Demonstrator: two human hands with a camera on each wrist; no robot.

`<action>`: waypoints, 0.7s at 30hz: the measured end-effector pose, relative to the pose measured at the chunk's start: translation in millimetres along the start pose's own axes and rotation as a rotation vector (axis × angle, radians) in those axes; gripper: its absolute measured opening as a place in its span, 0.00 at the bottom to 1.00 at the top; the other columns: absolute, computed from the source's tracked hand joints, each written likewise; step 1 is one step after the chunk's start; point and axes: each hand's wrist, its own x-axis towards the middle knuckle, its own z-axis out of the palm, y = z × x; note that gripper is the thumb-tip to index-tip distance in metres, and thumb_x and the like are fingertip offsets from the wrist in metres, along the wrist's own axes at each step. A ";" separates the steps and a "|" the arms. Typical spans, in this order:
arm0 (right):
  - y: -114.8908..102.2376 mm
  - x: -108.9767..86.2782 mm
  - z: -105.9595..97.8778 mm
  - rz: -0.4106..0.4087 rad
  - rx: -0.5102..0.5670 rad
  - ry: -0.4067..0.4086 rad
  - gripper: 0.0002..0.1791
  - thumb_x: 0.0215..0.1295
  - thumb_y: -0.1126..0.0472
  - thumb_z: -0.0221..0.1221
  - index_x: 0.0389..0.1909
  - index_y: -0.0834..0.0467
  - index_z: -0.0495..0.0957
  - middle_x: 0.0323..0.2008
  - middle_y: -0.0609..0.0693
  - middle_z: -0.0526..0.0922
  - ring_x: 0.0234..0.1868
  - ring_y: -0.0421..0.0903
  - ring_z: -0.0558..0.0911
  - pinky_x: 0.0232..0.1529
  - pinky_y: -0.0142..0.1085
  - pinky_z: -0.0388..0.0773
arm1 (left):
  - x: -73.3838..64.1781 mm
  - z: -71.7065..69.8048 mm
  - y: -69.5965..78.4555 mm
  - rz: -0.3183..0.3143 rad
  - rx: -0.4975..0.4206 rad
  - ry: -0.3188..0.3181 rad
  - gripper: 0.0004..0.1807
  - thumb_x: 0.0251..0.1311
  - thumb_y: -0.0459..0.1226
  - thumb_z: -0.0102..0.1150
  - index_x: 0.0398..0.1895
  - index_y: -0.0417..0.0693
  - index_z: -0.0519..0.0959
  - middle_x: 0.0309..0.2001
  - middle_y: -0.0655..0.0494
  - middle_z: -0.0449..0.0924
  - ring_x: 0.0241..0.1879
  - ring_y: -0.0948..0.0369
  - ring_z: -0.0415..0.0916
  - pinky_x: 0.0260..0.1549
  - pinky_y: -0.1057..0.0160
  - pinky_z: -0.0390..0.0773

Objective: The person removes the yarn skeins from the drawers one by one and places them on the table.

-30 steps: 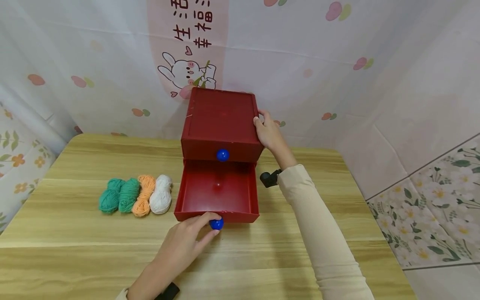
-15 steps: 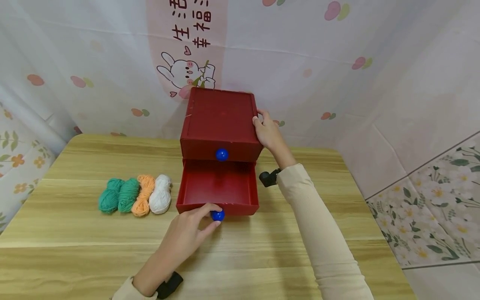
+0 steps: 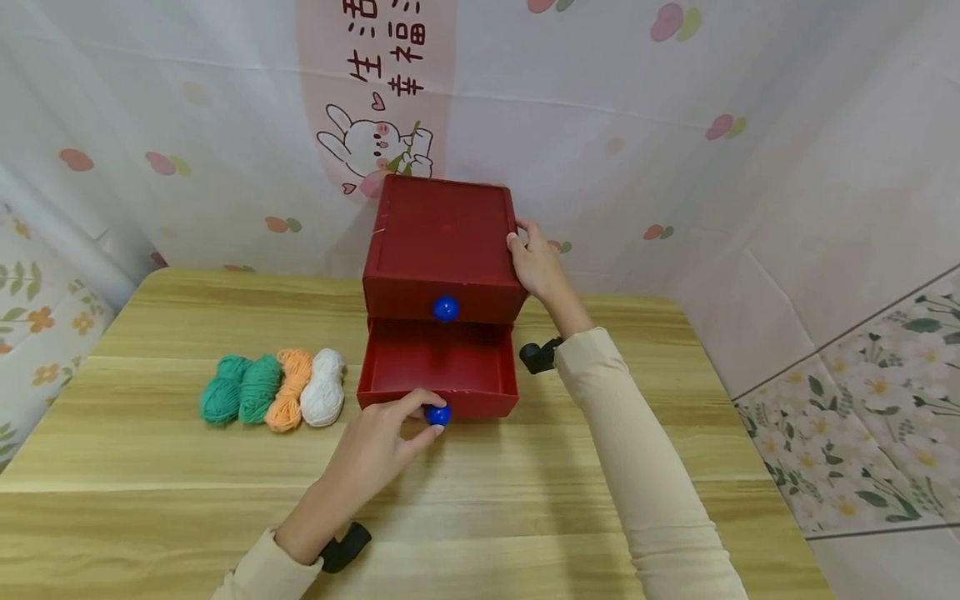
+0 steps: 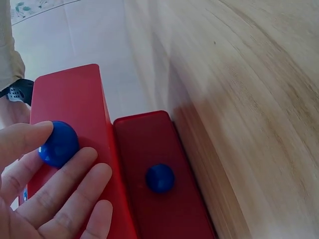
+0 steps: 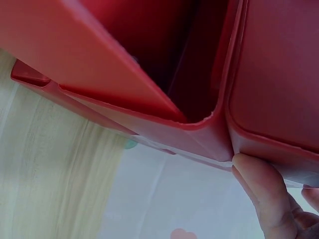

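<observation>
A red drawer cabinet (image 3: 446, 229) stands at the back of the table, one drawer (image 3: 438, 367) below its top one pulled partway out. My left hand (image 3: 375, 442) holds that drawer's blue knob (image 3: 438, 415) between thumb and fingers; the left wrist view shows the thumb on one side of the knob (image 4: 60, 144) and fingers on the other. A second knob (image 3: 446, 309) is on the closed top drawer. Another closed drawer (image 4: 149, 144), with its own knob (image 4: 160, 178), lies nearest the table. My right hand (image 3: 536, 260) grips the cabinet's right side near the back, thumb at the upper edge.
Left of the cabinet, two green yarn skeins (image 3: 242, 390), an orange one (image 3: 290, 390) and a white one (image 3: 324, 388) lie in a row on the wooden table (image 3: 150, 467). A patterned curtain (image 3: 585, 167) hangs close behind the cabinet.
My left hand has moved away from me with the knob, and the drawer has slid further into the cabinet. The right hand has stayed at the cabinet's side.
</observation>
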 end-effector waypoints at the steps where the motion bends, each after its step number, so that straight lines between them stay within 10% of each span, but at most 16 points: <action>1: 0.3 -0.4 -0.7 0.000 0.000 0.001 0.29 0.74 0.49 0.35 0.72 0.53 0.47 0.60 0.61 0.70 0.56 0.53 0.74 0.58 0.48 0.69 | 0.4 0.4 0.6 -0.003 -0.001 -0.002 0.12 0.53 0.43 0.66 0.41 0.63 0.78 0.33 0.63 0.85 0.26 0.69 0.76 0.15 0.71 0.64; 21: 2.2 -0.4 -0.2 -0.001 -0.006 0.007 0.29 0.74 0.49 0.35 0.72 0.52 0.48 0.59 0.60 0.71 0.55 0.53 0.74 0.56 0.47 0.70 | 29.5 -0.6 -10.0 0.028 0.002 0.043 0.13 0.55 0.40 0.64 0.44 0.58 0.78 0.33 0.58 0.84 0.17 0.69 0.66 0.13 0.70 0.61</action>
